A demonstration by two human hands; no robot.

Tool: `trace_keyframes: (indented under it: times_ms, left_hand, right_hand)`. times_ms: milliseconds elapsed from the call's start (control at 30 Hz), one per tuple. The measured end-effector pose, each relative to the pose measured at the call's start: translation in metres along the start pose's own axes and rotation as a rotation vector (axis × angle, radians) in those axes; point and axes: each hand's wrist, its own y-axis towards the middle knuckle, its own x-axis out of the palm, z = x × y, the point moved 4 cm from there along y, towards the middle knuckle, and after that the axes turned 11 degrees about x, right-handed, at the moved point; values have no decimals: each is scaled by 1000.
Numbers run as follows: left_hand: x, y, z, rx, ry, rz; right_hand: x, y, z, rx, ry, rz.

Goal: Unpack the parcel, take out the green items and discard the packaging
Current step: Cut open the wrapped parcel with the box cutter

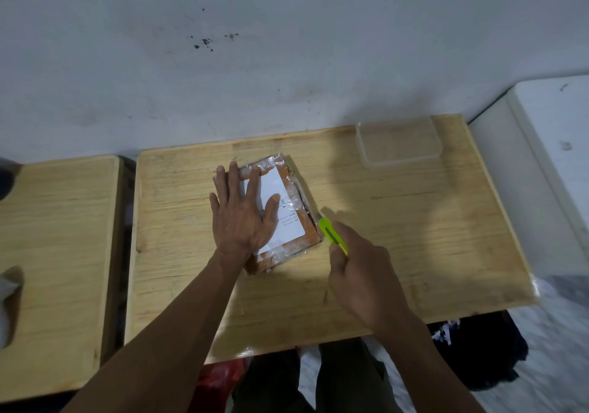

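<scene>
Orange cardboard, wrapped in shiny clear tape, makes up the parcel (280,218), which lies flat near the middle of the pale wooden counter (414,237), turned a little so its long sides run from about five o'clock up toward eleven. A white shipping label (287,208) covers most of its top face. The left hand (242,211) lies flat on the parcel's left half, fingers straight and spread, palm pressing down, its grip released rather than closed around anything. The right hand (360,272) sits at about four o'clock from the parcel, its grip clenched around a yellow-green utility knife (333,235), whose front end points up toward eleven o'clock and meets the parcel's right edge near the lower corner; the blade itself is too small to make out. At about one o'clock from the parcel, close to the counter's far edge, stands a clear plastic container (400,144), well apart from both hands. A second wooden counter (57,253) stands just beside the first at nine o'clock, with a narrow dark gap between them. A white cabinet (541,164) stands at three o'clock, against the scuffed white wall (255,46). Something black (478,352) lies on the floor under the counter's near right corner.
</scene>
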Motion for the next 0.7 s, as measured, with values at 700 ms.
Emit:
trace_keyframes:
  times_ms: [700]
  left_hand:
    - [-8, -41, 14, -215, -244, 27]
  right_hand:
    - [69, 81, -6, 102, 354, 176]
